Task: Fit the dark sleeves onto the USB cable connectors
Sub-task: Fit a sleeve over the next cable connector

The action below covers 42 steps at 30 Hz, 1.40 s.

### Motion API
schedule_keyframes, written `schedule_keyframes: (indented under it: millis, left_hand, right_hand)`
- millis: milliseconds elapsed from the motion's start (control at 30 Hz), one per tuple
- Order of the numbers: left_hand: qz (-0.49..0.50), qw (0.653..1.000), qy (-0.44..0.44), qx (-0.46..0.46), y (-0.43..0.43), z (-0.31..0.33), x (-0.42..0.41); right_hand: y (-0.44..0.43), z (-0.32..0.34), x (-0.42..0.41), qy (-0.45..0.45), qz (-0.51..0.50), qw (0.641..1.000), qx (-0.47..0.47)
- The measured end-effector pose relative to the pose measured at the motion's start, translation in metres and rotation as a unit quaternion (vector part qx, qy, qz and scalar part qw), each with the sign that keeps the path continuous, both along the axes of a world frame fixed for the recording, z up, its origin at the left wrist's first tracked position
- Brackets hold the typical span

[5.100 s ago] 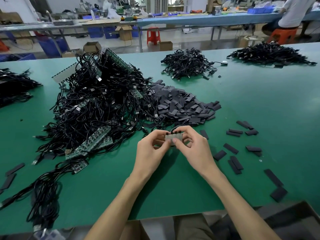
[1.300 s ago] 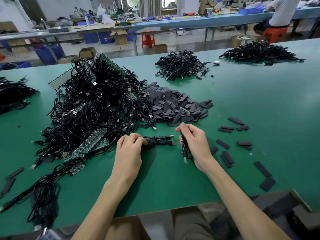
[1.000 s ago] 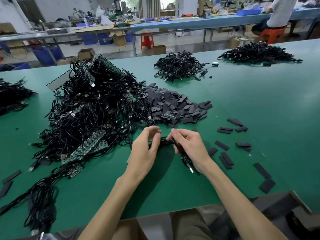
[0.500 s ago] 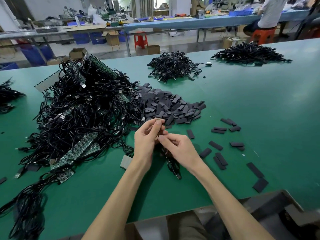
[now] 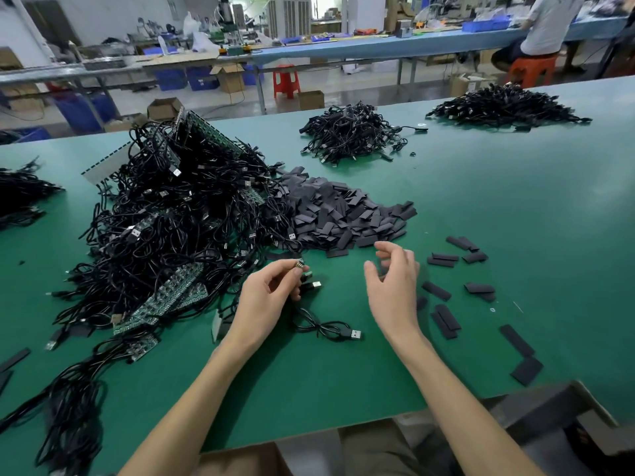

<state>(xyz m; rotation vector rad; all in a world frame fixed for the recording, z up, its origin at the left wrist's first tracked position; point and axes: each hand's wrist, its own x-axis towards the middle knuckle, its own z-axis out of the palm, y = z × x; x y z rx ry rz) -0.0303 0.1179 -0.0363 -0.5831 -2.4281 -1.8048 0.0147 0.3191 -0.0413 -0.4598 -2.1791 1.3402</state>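
My left hand (image 5: 271, 297) pinches the small board end of a black USB cable (image 5: 323, 326) just above the green table (image 5: 343, 379). The cable trails down to its USB plug (image 5: 354, 334), which lies on the mat between my arms. My right hand (image 5: 393, 283) hovers to the right with fingers loosely bent and nothing in it, just in front of the heap of dark sleeves (image 5: 343, 211). Several loose sleeves (image 5: 443, 317) lie scattered to its right.
A big tangle of black cables and green circuit strips (image 5: 165, 235) fills the left. Two more cable piles (image 5: 347, 132) (image 5: 505, 106) sit at the back, another (image 5: 20, 194) at the far left. A seated person (image 5: 546, 25) works at the rear bench.
My right hand has let go of the cable and moved right, towards the sleeves. The cable's plug end now lies on the mat. My left hand keeps its pinch.
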Motion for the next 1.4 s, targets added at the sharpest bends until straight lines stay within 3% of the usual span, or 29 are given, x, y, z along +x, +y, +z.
schedule_keyframes:
  millis: [267, 433, 533, 667, 1100, 1233, 1400]
  left_hand:
    - [0.079, 0.995, 0.033, -0.044, -0.044, 0.002, 0.002]
    - [0.055, 0.998, 0.035, -0.006, -0.017, 0.01, 0.002]
    - [-0.005, 0.999, -0.014, 0.047, 0.005, 0.013, 0.0]
    - [-0.008, 0.999, -0.021, -0.04, 0.025, -0.001, -0.002]
    - [0.0, 0.996, -0.001, -0.085, 0.02, -0.011, 0.0]
    - [0.001, 0.998, -0.015, -0.057, 0.019, -0.012, 0.0]
    - [0.013, 0.999, -0.024, -0.038, 0.019, -0.012, -0.001]
  right_hand:
    - [-0.011, -0.001, -0.01, -0.026, 0.095, 0.984, 0.152]
    - [-0.011, -0.004, -0.029, -0.078, 0.129, 0.934, 0.324]
    - [-0.01, -0.006, -0.039, -0.114, 0.13, 0.919, 0.353]
    - [-0.012, -0.01, -0.039, -0.086, 0.102, 0.921, 0.366]
    - [-0.012, -0.008, -0.03, -0.037, 0.08, 0.937, 0.338]
    - [-0.01, -0.005, -0.026, -0.006, 0.128, 0.98, 0.152]
    - [-0.01, -0.002, -0.024, 0.016, 0.209, 0.977, 0.03]
